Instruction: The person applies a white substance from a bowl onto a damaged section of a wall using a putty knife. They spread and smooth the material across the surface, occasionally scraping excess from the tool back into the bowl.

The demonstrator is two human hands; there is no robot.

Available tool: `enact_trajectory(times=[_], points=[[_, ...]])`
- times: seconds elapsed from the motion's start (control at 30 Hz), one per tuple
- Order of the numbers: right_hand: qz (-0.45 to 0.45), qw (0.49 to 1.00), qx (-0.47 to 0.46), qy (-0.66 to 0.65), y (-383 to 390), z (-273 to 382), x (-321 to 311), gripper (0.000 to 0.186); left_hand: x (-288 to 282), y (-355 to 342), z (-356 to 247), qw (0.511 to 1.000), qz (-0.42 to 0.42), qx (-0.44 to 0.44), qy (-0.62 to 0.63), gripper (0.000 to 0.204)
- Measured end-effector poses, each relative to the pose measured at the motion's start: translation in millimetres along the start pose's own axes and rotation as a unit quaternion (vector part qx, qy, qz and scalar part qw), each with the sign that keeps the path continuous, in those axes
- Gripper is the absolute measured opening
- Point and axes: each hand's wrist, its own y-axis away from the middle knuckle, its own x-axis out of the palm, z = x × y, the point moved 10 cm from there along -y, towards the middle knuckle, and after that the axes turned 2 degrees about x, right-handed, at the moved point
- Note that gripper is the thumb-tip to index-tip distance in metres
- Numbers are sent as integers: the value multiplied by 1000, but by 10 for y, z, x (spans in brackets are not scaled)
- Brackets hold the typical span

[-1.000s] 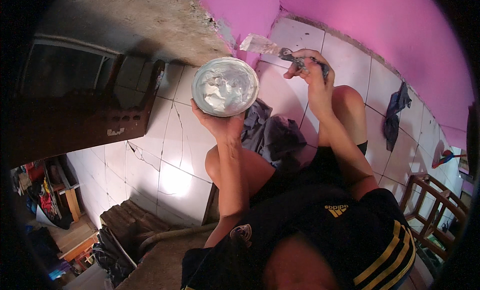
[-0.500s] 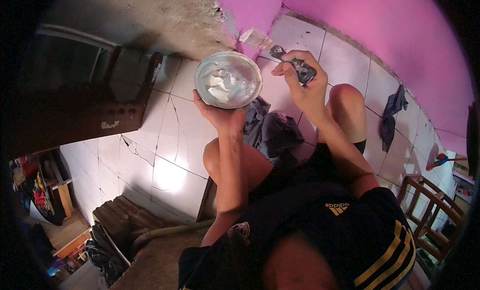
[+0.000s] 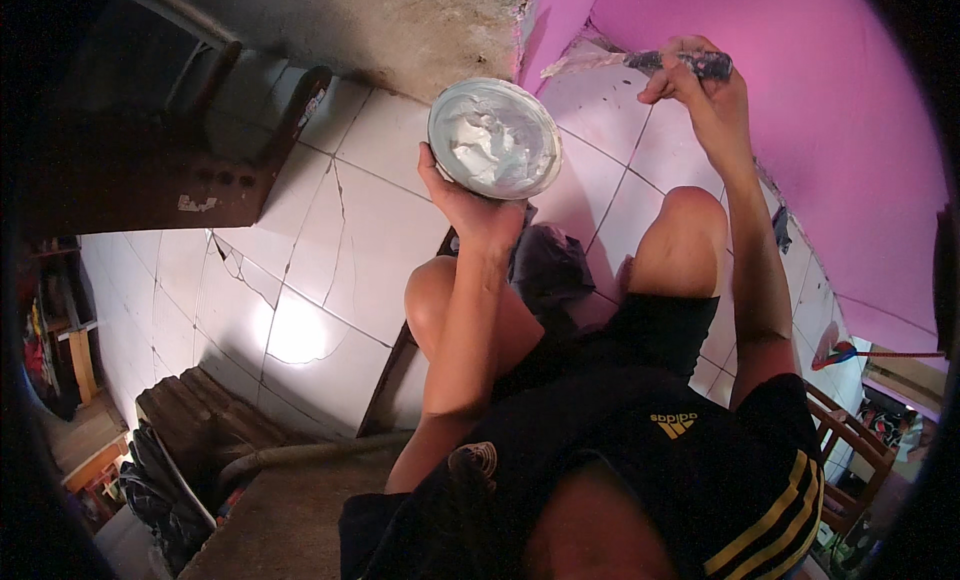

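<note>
A round bowl (image 3: 441,152) of white paste (image 3: 488,145) rests on my left hand (image 3: 478,218), whose fingers are curled under and around its side. Up and to the right, my right hand (image 3: 708,98) is closed around the dark handle of a putty knife (image 3: 640,62). The knife's pale, paste-smeared blade points left, toward the corner where the pink wall (image 3: 820,130) meets the floor. Whether the blade touches the wall I cannot tell. Bowl and knife are apart.
Bare grey wall (image 3: 400,30) adjoins the pink one. A dark wooden cabinet (image 3: 150,195) stands at left. Dark cloth (image 3: 550,265) lies on white tiles (image 3: 385,215), some cracked, between my knees. A wooden chair (image 3: 850,445) is at lower right.
My right hand has moved up and right with the putty knife, toward the pink wall, and the blade now lies nearly level. The bowl has shifted slightly right and up in view.
</note>
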Motion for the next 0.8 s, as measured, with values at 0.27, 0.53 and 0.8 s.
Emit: enact_trajectory(times=[0.27, 0.53, 0.8], points=[[0, 997, -65, 30, 20, 62, 240, 13, -45, 6, -1, 1000, -5, -2, 14, 62], [-17, 986, -125, 111, 188, 175, 465, 15, -91, -28, 45, 999, -12, -17, 28, 60], [-2, 974, -134, 184, 256, 183, 586, 18, -92, -37, 60, 999, -8, -24, 40, 61]])
